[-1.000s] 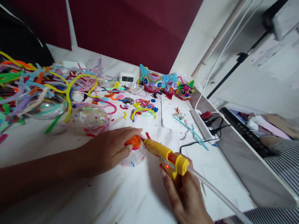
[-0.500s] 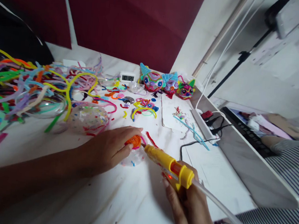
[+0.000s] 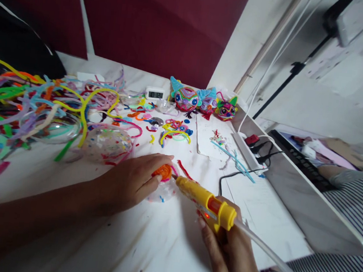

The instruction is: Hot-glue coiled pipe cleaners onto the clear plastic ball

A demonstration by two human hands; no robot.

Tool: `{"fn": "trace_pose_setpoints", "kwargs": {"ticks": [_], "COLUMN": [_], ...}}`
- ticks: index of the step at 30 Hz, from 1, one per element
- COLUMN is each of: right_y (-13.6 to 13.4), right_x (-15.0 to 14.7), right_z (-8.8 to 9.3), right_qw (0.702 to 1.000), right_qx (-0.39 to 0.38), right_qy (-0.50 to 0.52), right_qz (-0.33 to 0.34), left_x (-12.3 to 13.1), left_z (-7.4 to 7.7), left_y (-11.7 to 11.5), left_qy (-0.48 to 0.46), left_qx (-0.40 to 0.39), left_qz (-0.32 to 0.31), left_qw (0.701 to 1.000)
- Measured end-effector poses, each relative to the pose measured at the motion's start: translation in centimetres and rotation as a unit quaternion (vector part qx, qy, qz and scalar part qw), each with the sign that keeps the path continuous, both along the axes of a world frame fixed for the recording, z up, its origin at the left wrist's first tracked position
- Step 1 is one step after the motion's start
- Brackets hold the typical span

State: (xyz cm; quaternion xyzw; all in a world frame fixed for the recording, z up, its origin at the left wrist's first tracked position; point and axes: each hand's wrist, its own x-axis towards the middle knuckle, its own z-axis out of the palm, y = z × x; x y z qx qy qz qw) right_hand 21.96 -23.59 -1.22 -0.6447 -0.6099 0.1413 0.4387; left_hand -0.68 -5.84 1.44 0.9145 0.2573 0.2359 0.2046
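Observation:
My left hand [image 3: 132,178] rests on a clear plastic dome [image 3: 165,190] speckled with colour, its fingers pressed around an orange pipe-cleaner coil [image 3: 162,171] on top of the dome. My right hand [image 3: 228,247] grips a yellow glue gun [image 3: 205,202] by its handle. The gun's nozzle points at the right edge of the orange coil and nearly touches it. A clear glue stick [image 3: 272,258] sticks out of the back of the gun. A red pipe-cleaner piece [image 3: 184,169] lies just beyond the nozzle.
A big heap of coloured pipe cleaners [image 3: 27,104] fills the left of the white table [image 3: 145,243]. A second clear dome [image 3: 108,145], a small clock [image 3: 154,93], three finished masks [image 3: 204,102], a power strip [image 3: 247,148] with cables, and a person in stripes [image 3: 351,238] at right.
The glue gun slid back toward me and to the right, its nozzle staying at the coil. The red piece beyond it came into view. My left hand has held still.

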Motion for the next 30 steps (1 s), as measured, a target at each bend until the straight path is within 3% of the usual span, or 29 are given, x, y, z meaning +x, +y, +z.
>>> {"fn": "trace_pose_setpoints", "kwargs": {"ticks": [7, 19, 26, 30], "right_y": [-0.7, -0.5, -0.5, -0.3], "right_x": [-0.9, 0.2, -0.8, -0.4], "right_z": [0.4, -0.1, -0.4, -0.6], "right_qw": [0.999, 0.998, 0.999, 0.999], "right_qx": [0.002, 0.005, 0.007, 0.016], "right_qy": [-0.025, -0.056, -0.023, -0.023], "right_qz": [-0.025, 0.013, -0.043, -0.025], "left_x": [0.0, 0.1, 0.0, 0.0], "left_z": [-0.1, -0.2, -0.2, -0.2], "left_y": [0.0, -0.2, -0.2, -0.1], "left_qy": [-0.001, -0.012, -0.013, -0.010], "left_qx": [0.004, 0.003, 0.007, 0.011], "left_qz": [0.004, 0.007, 0.004, 0.001], "left_qw": [1.000, 1.000, 1.000, 1.000]}}
